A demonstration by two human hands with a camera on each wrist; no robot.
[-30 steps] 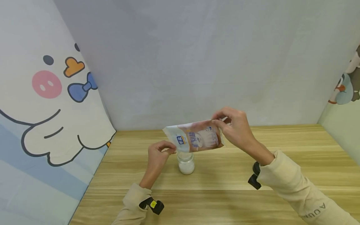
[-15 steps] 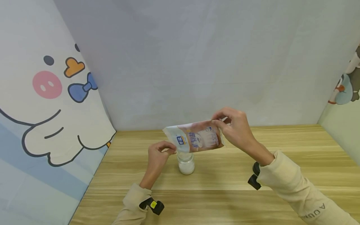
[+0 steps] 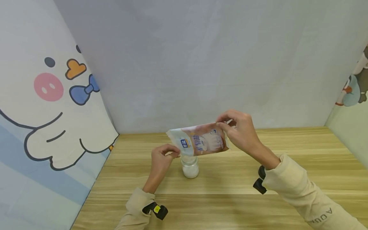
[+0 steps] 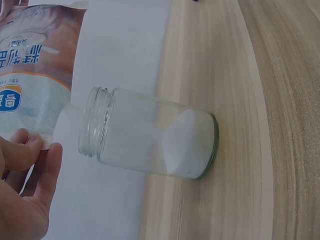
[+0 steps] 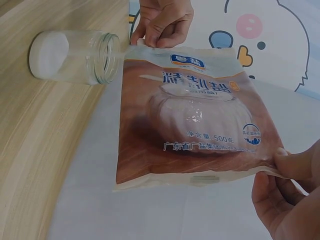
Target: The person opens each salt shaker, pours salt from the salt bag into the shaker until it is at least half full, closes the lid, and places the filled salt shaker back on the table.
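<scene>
Backdrop: pale grey cloth (image 3: 215,64), right across the rear, meeting the desk's back edge.
Desk: wood-grained desk (image 3: 230,182), and all the action is above its rear part.
Side panel: cartoon print (image 3: 92,127) along the desk's left edge, pink snout and blue bow on show.
Sleeves: beige, right one (image 3: 304,188) lettered, left one (image 3: 138,204) reaching in too.
Bag: brown and pale-blue packet (image 3: 199,140), up off the desk, tilted, its pale end low just above the jar!
Right hand: (image 3: 241,131) up high, finger and thumb clamped on a corner of the brown end.
Left hand: (image 3: 162,158) fingertips together, pinching the lower corner of the pale end, right beside the jar's mouth.
Jar: clear glass (image 3: 190,167), upright, nearer the desk's left edge than its right, mouth uncovered.
Wrist gear: black devices, one at the right cuff (image 3: 260,180), one at the left (image 3: 155,210).
White heap: (image 4: 187,145) sloping inside the jar's base, and a faint white trail between bag and mouth!
</scene>
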